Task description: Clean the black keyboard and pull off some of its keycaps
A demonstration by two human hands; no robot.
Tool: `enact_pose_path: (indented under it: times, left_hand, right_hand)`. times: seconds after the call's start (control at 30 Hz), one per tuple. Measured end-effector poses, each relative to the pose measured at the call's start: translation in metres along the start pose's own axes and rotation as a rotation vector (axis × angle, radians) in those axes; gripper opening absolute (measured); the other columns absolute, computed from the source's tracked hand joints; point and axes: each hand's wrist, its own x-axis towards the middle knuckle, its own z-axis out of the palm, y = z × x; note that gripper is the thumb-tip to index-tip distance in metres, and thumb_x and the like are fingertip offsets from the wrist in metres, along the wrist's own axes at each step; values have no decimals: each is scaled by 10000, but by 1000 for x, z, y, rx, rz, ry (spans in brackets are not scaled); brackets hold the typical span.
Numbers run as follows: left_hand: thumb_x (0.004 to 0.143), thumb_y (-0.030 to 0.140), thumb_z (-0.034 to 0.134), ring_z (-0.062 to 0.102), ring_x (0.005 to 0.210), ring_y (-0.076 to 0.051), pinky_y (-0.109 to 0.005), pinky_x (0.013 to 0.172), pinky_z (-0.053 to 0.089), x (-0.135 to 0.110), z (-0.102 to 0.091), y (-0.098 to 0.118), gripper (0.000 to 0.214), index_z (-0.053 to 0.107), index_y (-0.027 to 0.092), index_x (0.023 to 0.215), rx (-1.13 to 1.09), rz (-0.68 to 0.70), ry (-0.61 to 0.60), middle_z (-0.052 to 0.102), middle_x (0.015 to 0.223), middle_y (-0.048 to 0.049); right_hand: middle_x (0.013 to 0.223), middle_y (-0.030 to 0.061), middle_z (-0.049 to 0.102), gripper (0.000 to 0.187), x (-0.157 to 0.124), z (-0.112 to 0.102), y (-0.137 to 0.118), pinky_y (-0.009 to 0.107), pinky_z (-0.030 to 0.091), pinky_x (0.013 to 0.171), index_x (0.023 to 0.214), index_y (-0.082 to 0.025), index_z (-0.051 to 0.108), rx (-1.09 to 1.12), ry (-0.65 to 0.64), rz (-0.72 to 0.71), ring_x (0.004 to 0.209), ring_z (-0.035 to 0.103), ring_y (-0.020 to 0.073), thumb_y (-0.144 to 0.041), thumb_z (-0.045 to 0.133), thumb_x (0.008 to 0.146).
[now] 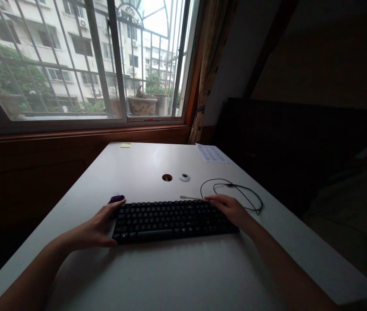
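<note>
A black keyboard (164,220) lies on the white table in front of me. My left hand (89,231) grips its left end, with the thumb at the near corner and the fingers at the far corner. Right behind those fingertips sits a small purple item (117,198) with a clear part; I cannot make out its kind. Over the keyboard's far right part, my right hand (230,209) pinches a thin cotton swab (191,198). The swab points left along the keyboard's back edge, its pale tip at the left end.
A black cable (261,205) lies looped behind my right hand. The white table (144,164) has a round hole (167,177), with a round white cover (184,177) beside it. Printed paper (212,153) and a yellow sticky note (125,145) lie at the far edge, below a barred window.
</note>
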Motion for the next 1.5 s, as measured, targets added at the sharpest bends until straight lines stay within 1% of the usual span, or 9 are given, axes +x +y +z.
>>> enact_pose_path:
  times: [0.1,0.2,0.37,0.47,0.63,0.8,1.0,1.13,1.5]
  left_hand:
    - [755,285,867,315,1546,-451,-681,1268,254,1,0,1,1149,184,348,1677,0,13,1,308,1664,-157]
    - [779,348,875,336,1536,-446,-662,1268,275,1,-1,-1,1124,197,336,1676,-21,32,1,317,1655,-166]
    - [766,443,912,339,1531,-456,-674,1269,267,2,-1,-8,1172,186,330,1680,-14,40,20,327,1652,-180]
    - [754,481,922,320,1545,-452,-659,1276,258,2,0,-9,1181,200,327,1676,-32,44,23,319,1665,-181]
    - [749,498,923,288,1567,-439,-620,1286,259,2,0,-6,1187,199,331,1675,-44,48,26,275,1701,-167]
    - [744,477,923,272,1573,-441,-610,1287,266,3,0,-8,1207,173,347,1681,-25,50,20,263,1706,-161]
    - [742,385,911,314,1561,-425,-587,1290,275,2,1,-9,1198,173,338,1685,-17,27,18,264,1707,-159]
    - [696,338,937,301,1558,-451,-650,1284,243,3,1,-7,1241,182,337,1681,-5,-3,21,290,1687,-167]
    - [675,314,925,312,1550,-467,-668,1278,250,2,2,-9,1227,219,339,1679,-5,-39,26,320,1683,-155]
  right_hand:
    - [977,61,805,375,16,28,-17,384,559,870,1160,-242,820,33,-54,-11,890,722,231,-483,615,959]
    - [758,18,735,399,33,54,-31,299,523,651,1231,-212,791,134,-150,-14,643,636,159,-446,593,974]
    - [718,-6,703,368,59,97,-56,261,483,588,1247,-208,778,235,-295,-122,559,576,113,-401,581,1004]
    - [793,12,766,299,70,123,-71,287,545,680,1194,-222,801,229,-336,-213,649,652,136,-354,621,994]
    - [1161,29,818,223,82,158,-90,385,562,1033,1146,-284,817,242,-400,-312,1082,756,205,-297,670,979]
    - [1177,19,816,273,86,172,-97,381,582,1006,1193,-309,808,133,-420,-305,1077,769,216,-233,651,983]
    - [1140,8,824,315,80,154,-88,389,590,987,1155,-323,825,19,-369,-266,1049,782,226,-169,649,944]
    - [1141,15,822,296,69,130,-74,415,589,993,1162,-323,823,14,-347,-248,1050,785,236,-218,646,949]
    - [1161,44,818,310,27,37,-15,480,528,1075,1127,-278,840,-2,-238,2,1131,755,291,-388,619,938]
